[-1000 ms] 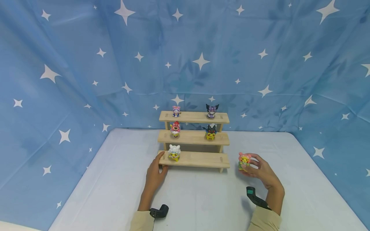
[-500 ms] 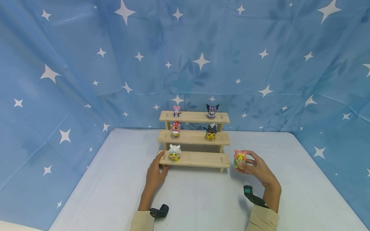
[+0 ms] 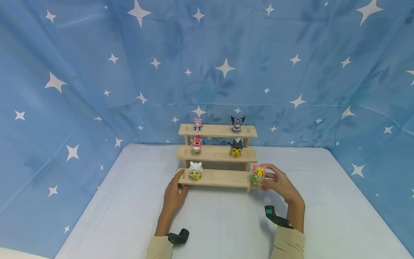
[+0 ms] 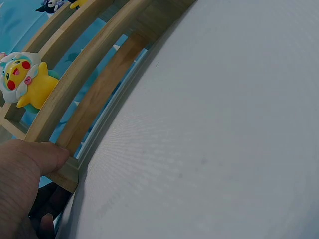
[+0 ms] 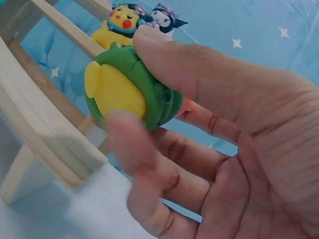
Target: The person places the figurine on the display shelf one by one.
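My right hand [image 3: 279, 183] pinches a yellow figurine with a pink eared hood and green body [image 3: 258, 174] at the right end of the lowest step. From the right wrist view, the figurine's green and yellow underside [image 5: 119, 92] faces the camera, with thumb and fingers around it. My left hand [image 3: 174, 194] grips the left end of the three-step wooden display stand [image 3: 223, 178]. In the left wrist view its thumb [image 4: 47, 155] presses on the stand's end. A white-hooded yellow figurine [image 3: 195, 171] stands on the lowest step, near that hand.
On the middle step stand a pink figurine with a red hat [image 3: 196, 144] and a black-eared yellow figurine [image 3: 236, 148]. The top step bears a small pink-eared figurine [image 3: 197, 125] and a black-eared purple one [image 3: 237, 124]. Behind the white table [image 3: 139, 162] hangs a blue star-patterned curtain [image 3: 207, 72].
My right hand has moved left with the pink-hooded figurine, from beside the stand to the right end of its lowest step. The left hand has stayed on the stand.
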